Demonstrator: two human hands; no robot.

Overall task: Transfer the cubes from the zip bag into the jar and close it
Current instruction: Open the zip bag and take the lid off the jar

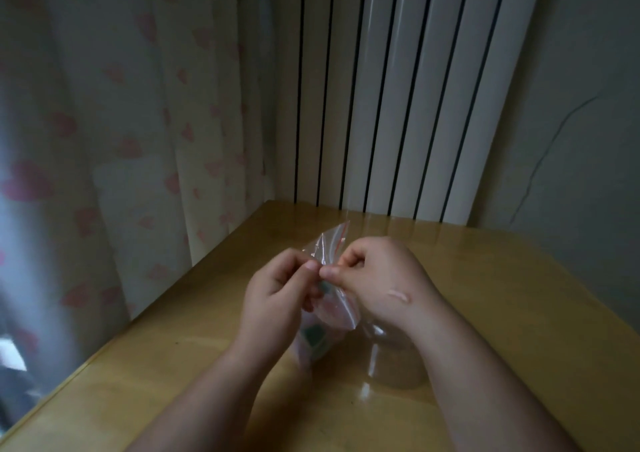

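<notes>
A clear zip bag with a red seal strip is held upright above the wooden table. My left hand and my right hand both pinch its top edge, thumbs nearly touching. Pink and green cubes show through the lower part of the bag. A clear jar stands on the table just right of the bag, partly hidden under my right wrist. No lid shows on the jar's visible part.
The table's left edge runs diagonally beside a curtain with pink hearts. A white ribbed radiator stands behind the table's far edge, with a grey wall to its right.
</notes>
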